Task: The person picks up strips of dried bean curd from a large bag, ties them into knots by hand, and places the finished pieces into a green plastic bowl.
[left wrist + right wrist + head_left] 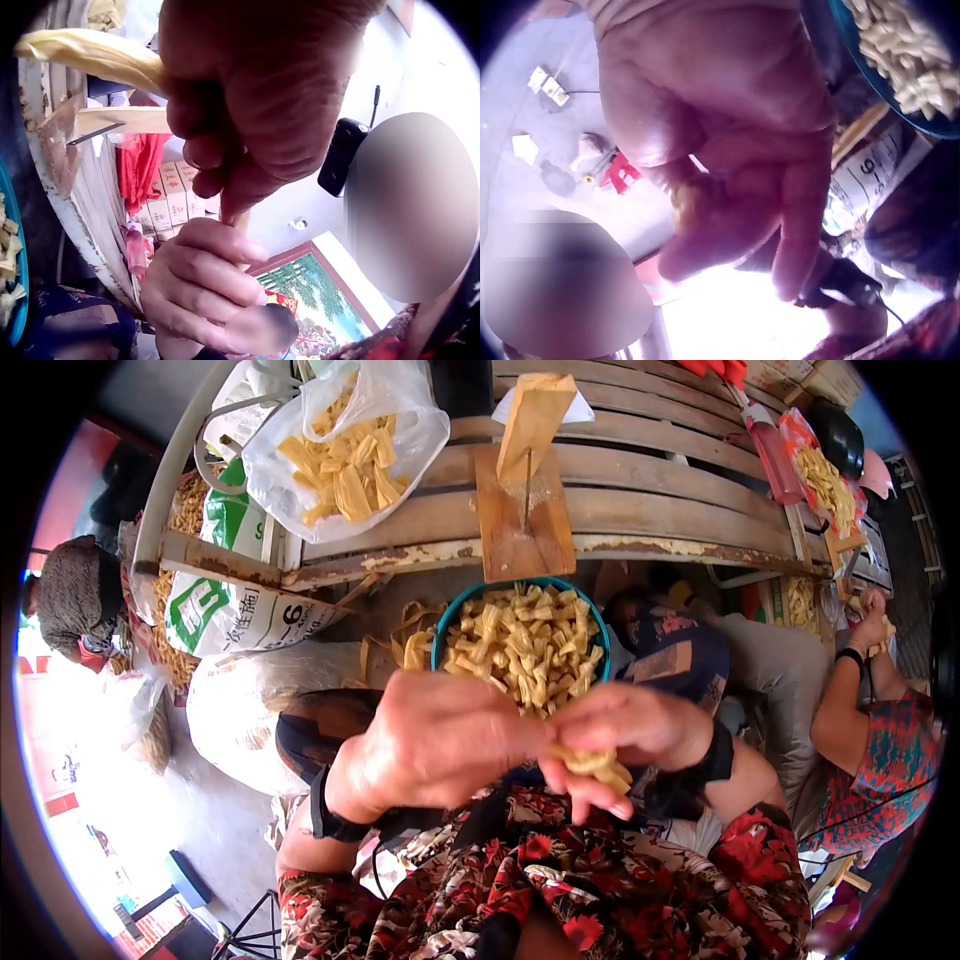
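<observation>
My left hand (440, 735) grips a pale yellow flat strip (94, 58), whose long end sticks out past its curled fingers in the left wrist view. Its fingertips meet those of my right hand (640, 725). Between the right thumb and fingers, a folded yellow piece (595, 765) is pinched, while other fingers extend below it. In the right wrist view, only a small part of that piece shows. Just beyond both hands stands a teal-rimmed basin (437, 648), heaped with short knotted yellow pieces (525, 645).
Beyond the basin is a slatted bench (650, 490) bearing a wooden stand (525, 510) with a metal rod. A clear plastic bag (425, 440) of yellow strips lies on its left. Printed white sacks (250, 615) sit below. Other people sit left and right.
</observation>
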`<state>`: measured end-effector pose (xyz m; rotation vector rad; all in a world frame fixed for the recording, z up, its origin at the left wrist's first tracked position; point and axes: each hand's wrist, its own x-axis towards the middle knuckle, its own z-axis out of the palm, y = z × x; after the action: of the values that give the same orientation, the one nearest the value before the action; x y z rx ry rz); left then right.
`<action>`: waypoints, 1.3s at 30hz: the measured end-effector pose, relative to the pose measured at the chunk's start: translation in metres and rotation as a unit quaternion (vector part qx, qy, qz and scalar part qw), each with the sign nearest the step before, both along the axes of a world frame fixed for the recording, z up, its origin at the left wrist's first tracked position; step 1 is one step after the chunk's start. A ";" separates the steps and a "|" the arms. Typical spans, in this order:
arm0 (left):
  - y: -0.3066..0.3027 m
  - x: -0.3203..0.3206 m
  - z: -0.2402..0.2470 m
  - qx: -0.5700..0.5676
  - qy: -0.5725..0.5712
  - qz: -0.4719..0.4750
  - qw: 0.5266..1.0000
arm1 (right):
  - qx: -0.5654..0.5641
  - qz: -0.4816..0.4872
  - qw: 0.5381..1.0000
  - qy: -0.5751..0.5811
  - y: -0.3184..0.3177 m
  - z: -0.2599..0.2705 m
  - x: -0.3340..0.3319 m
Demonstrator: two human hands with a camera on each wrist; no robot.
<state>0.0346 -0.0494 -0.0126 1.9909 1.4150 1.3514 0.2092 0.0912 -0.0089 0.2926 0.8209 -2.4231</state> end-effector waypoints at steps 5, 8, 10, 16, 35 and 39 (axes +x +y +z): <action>0.007 -0.025 -0.007 -0.038 0.055 0.043 0.997 | 0.139 -0.018 0.990 -0.016 0.017 -0.006 -0.003; 0.035 -0.034 -0.035 -0.115 -0.061 0.091 0.987 | 0.291 -0.137 0.946 0.022 0.037 -0.024 -0.018; 0.053 -0.043 -0.040 -0.229 -0.163 0.166 0.945 | 0.438 -0.175 0.881 0.028 0.062 -0.031 -0.035; 0.117 -0.062 -0.076 -0.221 -0.014 0.297 0.929 | 0.717 -0.266 0.643 0.026 0.096 -0.069 -0.081; 0.043 0.011 0.005 -0.287 -0.398 0.081 0.867 | 0.475 -0.429 0.764 0.076 0.027 -0.016 -0.020; 0.003 0.003 0.002 -0.298 -0.404 -0.004 0.865 | 0.389 -0.551 0.736 0.052 0.021 0.001 -0.006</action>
<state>0.0380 -0.0467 -0.0102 0.8572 1.1786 1.2864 0.2032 0.1121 -0.0079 1.2794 2.1902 -2.9078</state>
